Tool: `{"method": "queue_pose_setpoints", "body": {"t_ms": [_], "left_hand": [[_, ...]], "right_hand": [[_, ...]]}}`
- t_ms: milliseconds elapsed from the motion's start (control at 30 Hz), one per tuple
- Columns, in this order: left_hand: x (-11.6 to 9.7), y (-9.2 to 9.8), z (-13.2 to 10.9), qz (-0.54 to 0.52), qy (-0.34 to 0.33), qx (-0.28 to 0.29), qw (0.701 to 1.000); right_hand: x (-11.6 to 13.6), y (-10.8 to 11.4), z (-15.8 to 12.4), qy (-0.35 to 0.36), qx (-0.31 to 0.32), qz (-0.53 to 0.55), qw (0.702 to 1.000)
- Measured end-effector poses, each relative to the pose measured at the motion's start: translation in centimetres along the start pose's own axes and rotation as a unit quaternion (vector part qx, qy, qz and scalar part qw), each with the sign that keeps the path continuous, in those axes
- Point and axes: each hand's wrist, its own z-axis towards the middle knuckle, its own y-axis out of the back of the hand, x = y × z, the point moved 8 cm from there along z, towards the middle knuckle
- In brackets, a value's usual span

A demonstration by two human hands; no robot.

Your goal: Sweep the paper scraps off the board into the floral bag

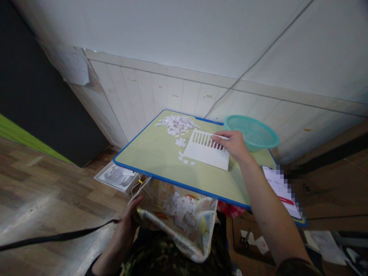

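Observation:
My right hand [231, 143] is closed on the upper edge of a white slotted board [205, 157], thumb and fingers near its row of long slots. The board is tilted over the yellow-green tabletop [143, 147]. To its left lie a heap of small white paper pieces [179, 124] and a few scattered ones [180, 142]. Below the table's front edge, my left hand [130, 218] grips the side of a patterned cloth [172, 226], its fingers partly hidden. More white paper pieces [181, 209] rest in the sagging cloth over my lap.
A turquoise plastic basin [253, 132] stands at the table's back right. At the right edge lies a phone or tablet [281, 191] with a lit screen. A shallow box [116, 176] is on the floor at left. Scissors [245, 239] lie low at right. The white wall [172, 88] borders the table behind.

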Motion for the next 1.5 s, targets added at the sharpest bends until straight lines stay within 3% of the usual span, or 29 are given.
{"method": "queue_pose_setpoints", "body": {"t_ms": [167, 500, 1133, 1233, 1400, 1500], "left_hand": [[0.6, 0.5, 0.3, -0.006, 0.017, -0.006, 1.0], [1.2, 0.7, 1.0, -0.005, 0.013, 0.013, 1.0], [1.4, 0.7, 1.2, 0.003, 0.016, -0.001, 1.0], [1.4, 0.9, 1.3, 0.001, 0.011, -0.002, 1.0], [1.9, 1.0, 1.6, -0.002, 0.019, 0.006, 1.0], [1.7, 1.0, 1.5, -0.002, 0.014, 0.0, 1.0]], "right_hand": [[0.0, 1.6, 0.1, 0.009, -0.033, -0.028, 0.999], [0.4, 2.4, 0.0, 0.023, -0.056, -0.061, 0.996], [1.0, -1.5, -0.9, -0.004, 0.004, 0.027, 1.0], [1.1, -1.5, -1.1, -0.018, -0.007, 0.057, 0.998], [0.9, -2.2, -1.1, -0.029, 0.03, 0.054, 0.998], [0.5, -0.9, -0.8, -0.034, 0.003, 0.061, 0.998]]}}
